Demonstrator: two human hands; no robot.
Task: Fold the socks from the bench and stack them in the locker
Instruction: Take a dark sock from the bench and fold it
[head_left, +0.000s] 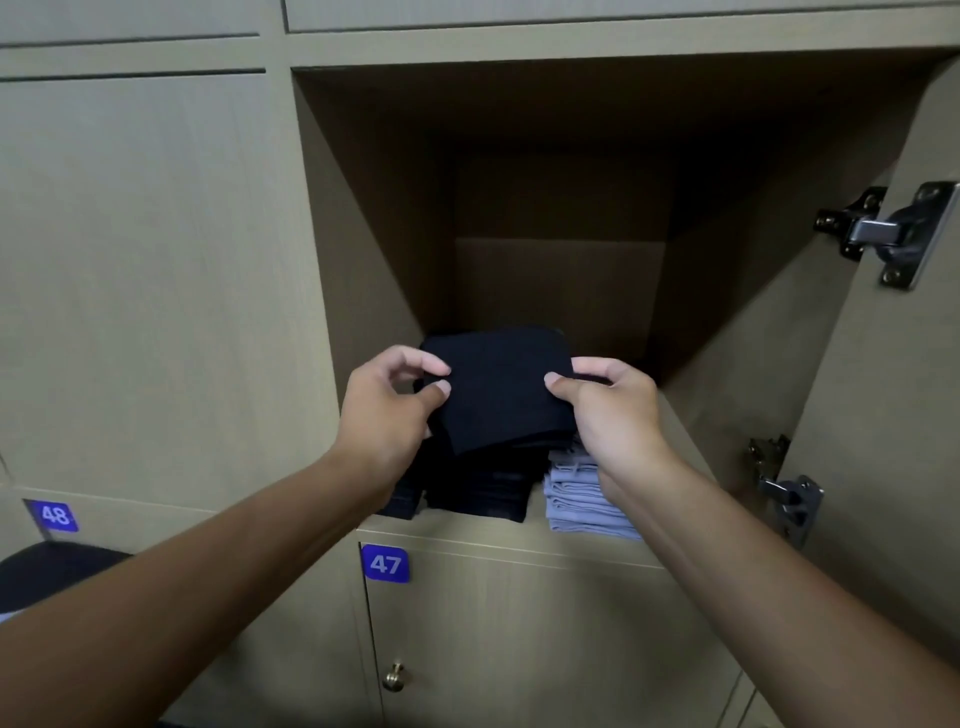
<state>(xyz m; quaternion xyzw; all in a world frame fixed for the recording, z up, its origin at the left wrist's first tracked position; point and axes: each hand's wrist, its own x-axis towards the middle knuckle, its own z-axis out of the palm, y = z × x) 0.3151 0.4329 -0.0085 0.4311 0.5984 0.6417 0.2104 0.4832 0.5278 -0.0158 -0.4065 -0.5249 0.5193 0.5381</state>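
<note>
Black folded sock (498, 395) is being held at the front of the open locker (363, 249), both hands working it. Left hand (387, 410) is pinching the sock's left edge between thumb and curled fingers; right hand (615, 410) is pinching the right edge the same way, thumb lying on top. Sock is sitting on or just above a dark stack (478, 493) of folded socks at the locker's front lip; whether it is already resting its weight there I cannot tell, hands are covering the contact. Grey stack (582, 493) of folded socks is standing just beside the dark one, to its right, partly hidden by the right wrist. Locker door (893, 415) is swinging wide open on the right, hinges (883, 234) showing. Label 47 (385, 564) is marking the closed locker below, label 48 (54, 515) at lower left. Bench is not in view. Step, as I judge it: placing stage, folding looking done for this piece, sock being set on the dark pile. Next move is probably calling for lowering it flat, squaring edges with the pile below, then letting go with both hands without dragging the top layer. Risk: the pile is sitting close to the lip, so a pull toward the person could be tipping it out. How many socks are left I cannot tell.
</note>
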